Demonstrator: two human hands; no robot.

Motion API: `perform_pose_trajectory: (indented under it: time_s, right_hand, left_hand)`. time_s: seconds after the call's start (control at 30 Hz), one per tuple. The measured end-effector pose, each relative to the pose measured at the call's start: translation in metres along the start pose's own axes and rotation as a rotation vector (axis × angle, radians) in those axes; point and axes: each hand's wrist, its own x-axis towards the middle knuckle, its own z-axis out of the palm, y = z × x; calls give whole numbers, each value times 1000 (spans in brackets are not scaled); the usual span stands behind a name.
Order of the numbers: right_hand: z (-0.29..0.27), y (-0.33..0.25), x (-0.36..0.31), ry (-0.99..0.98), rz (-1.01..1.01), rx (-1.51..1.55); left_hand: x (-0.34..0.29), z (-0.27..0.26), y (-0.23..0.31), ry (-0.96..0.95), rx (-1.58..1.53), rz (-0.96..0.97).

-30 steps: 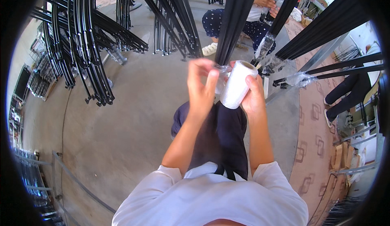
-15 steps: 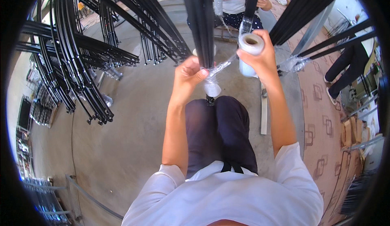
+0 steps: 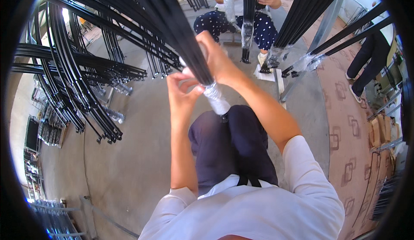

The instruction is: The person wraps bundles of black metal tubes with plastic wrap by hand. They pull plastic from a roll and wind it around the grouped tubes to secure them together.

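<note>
A bundle of black rods [image 3: 172, 28] slants down toward my knees, its lower end wrapped in clear stretch film [image 3: 215, 97]. My right hand [image 3: 217, 63] reaches behind the bundle and grips the roll of stretch film [image 3: 184, 63], mostly hidden by the rods and fingers. On the bundle's left side is my left hand [image 3: 182, 89], its fingers curved and its thumb apart from them, near the upper edge of the wrapped film. A gap shows between that thumb and the fingers.
Many black rods [image 3: 73, 67] hang at the left. Other wrapped bundles [image 3: 246, 33] hang ahead, before a seated person in dotted trousers [image 3: 263, 31]. Another person [image 3: 366, 63] stands at the right. Boxes [image 3: 381, 130] sit on a rack at the right edge.
My right hand has carried the film roll from the bundle's right side to behind it. The bundle now tilts more, and my left hand has shifted slightly left and down.
</note>
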Motion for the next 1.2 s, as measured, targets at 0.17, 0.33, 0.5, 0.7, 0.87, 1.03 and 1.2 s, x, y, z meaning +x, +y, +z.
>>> perform_pose_trajectory:
  time_s: [0.17, 0.33, 0.5, 0.7, 0.87, 1.03, 1.2]
  right_hand:
    - [12, 5, 6, -265, -113, 282]
    - [19, 10, -7, -157, -44, 256]
    - [17, -17, -65, -9, 291, 474]
    - [14, -13, -75, 119, 108, 334]
    - [5, -26, -77, 10, 310, 425]
    - [1, -26, -72, 10, 302, 526]
    - [2, -32, -73, 32, 248, 596]
  left_hand:
    - [18, -10, 22, -143, 77, 103]
    - [11, -13, 22, -77, 96, -5]
    - [7, -7, 20, 56, 159, 108]
    - [-7, -21, 37, -251, -282, -144]
    - [-6, -26, 43, -159, 18, -64]
    - [-8, -15, 38, -88, -51, -1]
    - [-25, -7, 28, 72, -92, 87]
